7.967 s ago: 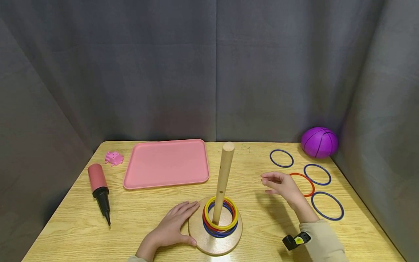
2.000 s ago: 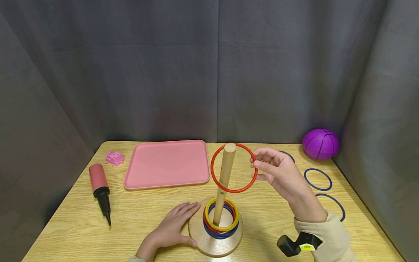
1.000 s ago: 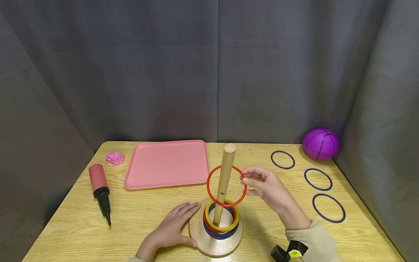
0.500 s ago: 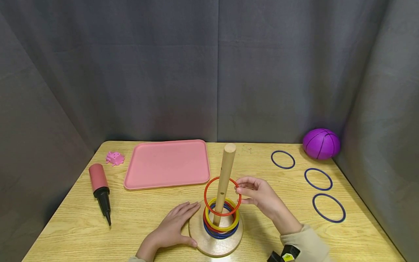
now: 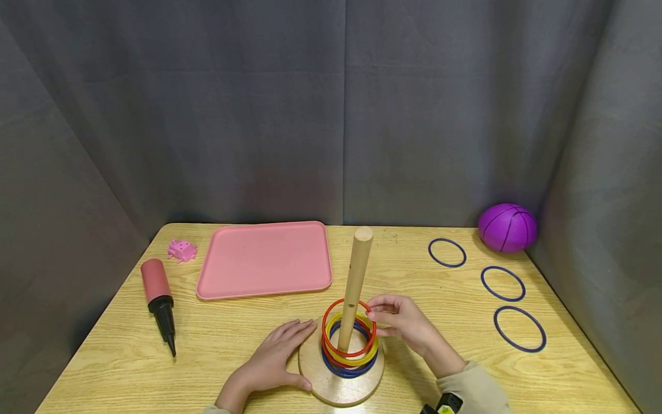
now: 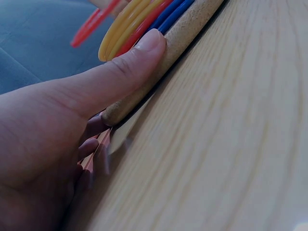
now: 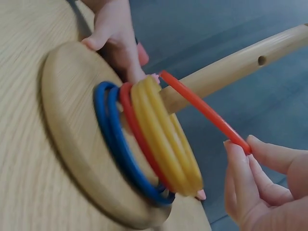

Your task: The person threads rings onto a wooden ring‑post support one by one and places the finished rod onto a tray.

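My right hand (image 5: 403,322) pinches a red ring (image 7: 207,110) between thumb and fingertips. The ring is tilted and encircles the wooden peg (image 5: 357,270) low down, just above a stack on the round wooden base (image 5: 341,394). In the right wrist view that stack has blue rings (image 7: 120,144) at the bottom, another red ring above them and yellow rings (image 7: 166,144) on top. At the base's left edge rests my left hand (image 5: 271,356), fingers extended, its thumb against the rim in the left wrist view.
Three blue rings lie on the right of the table, among them a near ring (image 5: 530,351). Behind them sits a purple ball (image 5: 507,228). A pink tray (image 5: 264,259), a small pink toy (image 5: 182,250) and a red-and-black hand pump (image 5: 157,293) are at the left.
My right hand has picked up the red ring from among the blue ones, brought it over the peg's top and lowered it down the peg. My left hand has stayed at the base.
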Action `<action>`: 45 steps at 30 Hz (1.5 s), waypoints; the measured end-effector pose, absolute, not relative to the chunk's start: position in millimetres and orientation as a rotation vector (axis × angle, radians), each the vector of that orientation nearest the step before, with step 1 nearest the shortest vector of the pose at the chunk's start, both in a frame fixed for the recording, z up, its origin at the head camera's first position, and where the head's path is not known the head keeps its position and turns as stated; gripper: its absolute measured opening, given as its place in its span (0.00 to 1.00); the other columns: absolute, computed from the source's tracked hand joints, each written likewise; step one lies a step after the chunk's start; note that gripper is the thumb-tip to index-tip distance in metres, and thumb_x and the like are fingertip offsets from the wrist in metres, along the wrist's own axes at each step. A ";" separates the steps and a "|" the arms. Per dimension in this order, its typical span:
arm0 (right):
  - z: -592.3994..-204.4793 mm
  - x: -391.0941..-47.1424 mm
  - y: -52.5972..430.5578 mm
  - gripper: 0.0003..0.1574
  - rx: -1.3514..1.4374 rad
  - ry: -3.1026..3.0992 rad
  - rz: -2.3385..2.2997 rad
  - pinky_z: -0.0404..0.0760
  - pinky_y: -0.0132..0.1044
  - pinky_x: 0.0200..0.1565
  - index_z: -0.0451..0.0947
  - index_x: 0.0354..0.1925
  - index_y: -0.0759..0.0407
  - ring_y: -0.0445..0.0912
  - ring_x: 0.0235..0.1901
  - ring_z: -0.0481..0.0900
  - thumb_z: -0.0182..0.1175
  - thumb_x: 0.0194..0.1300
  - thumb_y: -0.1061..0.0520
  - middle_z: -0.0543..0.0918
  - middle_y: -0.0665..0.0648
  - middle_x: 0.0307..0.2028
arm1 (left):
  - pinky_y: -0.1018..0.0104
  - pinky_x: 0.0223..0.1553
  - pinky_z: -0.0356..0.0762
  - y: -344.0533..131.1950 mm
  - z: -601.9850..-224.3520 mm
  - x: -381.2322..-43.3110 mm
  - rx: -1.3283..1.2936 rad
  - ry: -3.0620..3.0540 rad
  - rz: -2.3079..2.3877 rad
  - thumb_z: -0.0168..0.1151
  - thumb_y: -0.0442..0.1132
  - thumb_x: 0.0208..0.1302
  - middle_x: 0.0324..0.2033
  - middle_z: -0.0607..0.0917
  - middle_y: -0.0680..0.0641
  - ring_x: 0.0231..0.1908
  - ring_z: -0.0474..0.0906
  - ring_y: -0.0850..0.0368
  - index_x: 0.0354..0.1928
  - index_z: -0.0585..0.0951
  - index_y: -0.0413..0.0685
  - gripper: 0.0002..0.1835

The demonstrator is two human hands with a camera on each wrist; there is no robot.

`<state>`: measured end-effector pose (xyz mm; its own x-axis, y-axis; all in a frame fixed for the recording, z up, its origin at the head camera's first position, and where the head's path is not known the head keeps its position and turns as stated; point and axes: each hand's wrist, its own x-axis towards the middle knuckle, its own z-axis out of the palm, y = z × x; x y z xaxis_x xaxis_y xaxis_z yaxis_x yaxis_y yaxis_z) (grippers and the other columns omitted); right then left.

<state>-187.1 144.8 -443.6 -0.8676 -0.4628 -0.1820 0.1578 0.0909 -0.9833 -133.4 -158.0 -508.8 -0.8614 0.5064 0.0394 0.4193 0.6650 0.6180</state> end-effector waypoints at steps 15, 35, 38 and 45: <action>-457.9 -189.7 144.2 0.21 -0.332 2.069 -1.717 0.85 0.30 0.33 0.70 0.50 0.82 0.37 0.32 0.80 0.59 0.64 0.66 0.81 0.50 0.33 | 0.31 0.68 0.52 -158.9 -510.5 -134.5 0.775 2.754 0.951 0.72 0.67 0.39 0.73 0.62 0.49 0.73 0.53 0.38 0.75 0.59 0.56 0.59; -461.2 -187.5 148.3 0.21 -0.312 2.208 -1.682 0.86 0.37 0.35 0.73 0.48 0.80 0.38 0.32 0.79 0.62 0.61 0.65 0.82 0.54 0.34 | 0.30 0.67 0.51 -158.1 -508.9 -133.7 0.774 2.734 0.969 0.71 0.68 0.40 0.73 0.62 0.48 0.73 0.53 0.38 0.75 0.59 0.57 0.59; -459.5 -188.0 154.1 0.21 -0.307 2.246 -1.670 0.86 0.36 0.35 0.73 0.49 0.80 0.38 0.33 0.80 0.61 0.63 0.64 0.83 0.57 0.36 | 0.30 0.68 0.51 -158.1 -508.5 -133.5 0.766 2.729 0.971 0.71 0.68 0.39 0.73 0.62 0.49 0.73 0.52 0.38 0.75 0.59 0.57 0.59; -454.7 -193.8 179.9 0.23 -0.274 2.279 -1.711 0.87 0.40 0.41 0.71 0.53 0.81 0.39 0.39 0.82 0.59 0.66 0.64 0.83 0.66 0.42 | 0.30 0.68 0.50 -158.2 -508.3 -133.3 0.763 2.729 0.972 0.71 0.68 0.39 0.73 0.62 0.49 0.73 0.52 0.38 0.75 0.59 0.57 0.59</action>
<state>-193.8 179.9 -454.7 -0.9434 -0.3139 -0.1072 0.0153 0.2817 -0.9594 -133.3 -158.2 -508.3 -0.8602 0.5090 0.0321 0.4147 0.6614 0.6250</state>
